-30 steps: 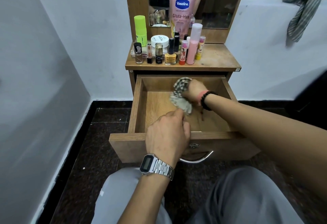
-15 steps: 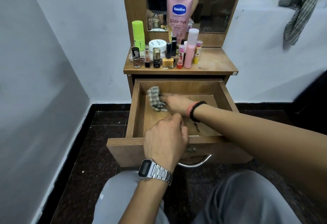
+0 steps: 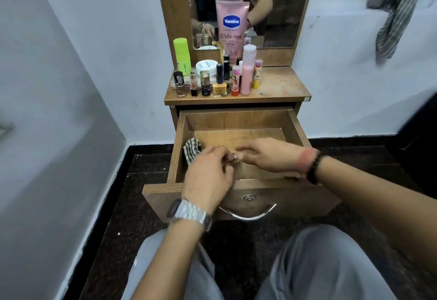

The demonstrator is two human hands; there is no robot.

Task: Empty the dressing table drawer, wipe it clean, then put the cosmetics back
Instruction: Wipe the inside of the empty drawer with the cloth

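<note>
The left hand (image 3: 208,179) hangs over the near edge of the open drawer (image 3: 295,122), fingers curled inward; the checked cloth (image 3: 192,150) pokes out from behind its knuckles at the drawer's left wall, but whether this hand grips the cloth cannot be told. The right hand (image 3: 267,155) reaches in from the right, fingers bent toward the left hand's, fingertips nearly meeting; what it holds, if anything, is blurred and hidden. A silver wristwatch (image 3: 189,214) sits on the left wrist, a pink band and black bead bracelet (image 3: 312,164) on the right.

Apart from the cloth and the hands, only the drawer's bare wooden floor shows; the near part is covered by both hands.

The cosmetics stand crowded on the left of the dressing table top (image 3: 281,86): a green stick (image 3: 182,54), a white jar (image 3: 206,66), a yellow nail polish (image 3: 220,85), a pink bottle (image 3: 247,72), and a Vaseline tube (image 3: 231,27) leaning on the mirror (image 3: 283,3). Smaller labels are unreadable.
</note>
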